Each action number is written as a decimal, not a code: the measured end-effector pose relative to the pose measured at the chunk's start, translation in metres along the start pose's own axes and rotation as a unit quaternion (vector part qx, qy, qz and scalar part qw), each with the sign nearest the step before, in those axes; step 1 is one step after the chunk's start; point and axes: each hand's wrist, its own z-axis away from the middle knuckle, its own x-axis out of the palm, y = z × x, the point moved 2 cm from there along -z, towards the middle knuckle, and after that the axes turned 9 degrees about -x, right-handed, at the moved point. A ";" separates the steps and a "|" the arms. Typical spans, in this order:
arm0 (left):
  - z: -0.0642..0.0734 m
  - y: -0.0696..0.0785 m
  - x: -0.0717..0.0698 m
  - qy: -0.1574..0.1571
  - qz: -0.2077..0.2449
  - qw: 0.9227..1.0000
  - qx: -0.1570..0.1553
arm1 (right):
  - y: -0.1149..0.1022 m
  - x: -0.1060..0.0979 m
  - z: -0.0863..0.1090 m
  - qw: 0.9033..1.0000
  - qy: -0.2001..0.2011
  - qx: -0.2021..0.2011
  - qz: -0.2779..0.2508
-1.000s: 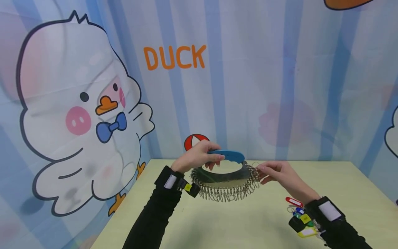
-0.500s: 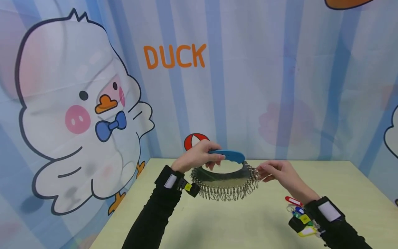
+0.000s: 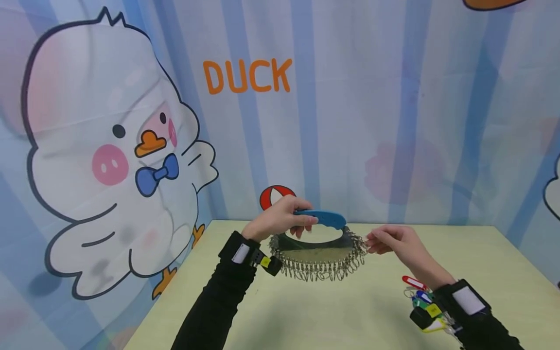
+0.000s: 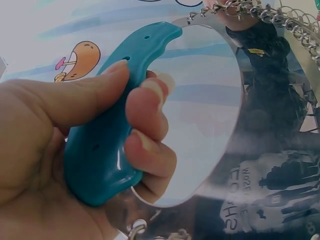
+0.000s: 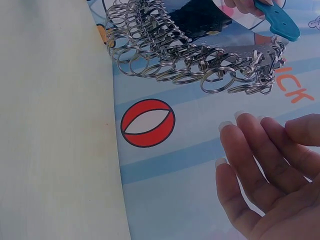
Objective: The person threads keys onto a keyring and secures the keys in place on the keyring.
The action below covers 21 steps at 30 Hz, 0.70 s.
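Note:
A half-round shiny metal plate with a blue handle is held above the table. Small clips with split rings line its curved edge in a dense row. My left hand grips the handle, its fingers curled through the oval opening and the thumb on top. To the right of the plate is my right hand, its fingers loosely bent and nothing between them. Seen from the right wrist, these fingertips are a short gap away from the rings.
Coloured key tags in red, blue, green and yellow lie on the pale table, partly hidden by the right wrist camera. A printed curtain with a duck picture stands behind the table's back edge.
My right hand has drawn slightly right, its fingertips coming away from the rings at the plate's right end. My left hand keeps its hold on the handle. The head view has tilted slightly.

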 end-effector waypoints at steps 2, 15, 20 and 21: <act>0.000 0.000 0.001 -0.002 0.005 1.000 -0.001 | 0.001 -0.002 0.001 1.000 0.008 -0.004 0.000; -0.004 -0.019 0.028 -0.014 0.040 0.998 -0.047 | 0.011 -0.010 0.010 1.000 0.023 -0.002 -0.007; -0.005 -0.038 0.049 -0.027 0.088 0.994 -0.060 | 0.016 -0.011 0.016 0.999 0.027 0.019 0.007; -0.005 -0.041 0.054 -0.031 0.102 0.992 -0.063 | 0.017 -0.012 0.017 0.999 0.029 0.022 0.008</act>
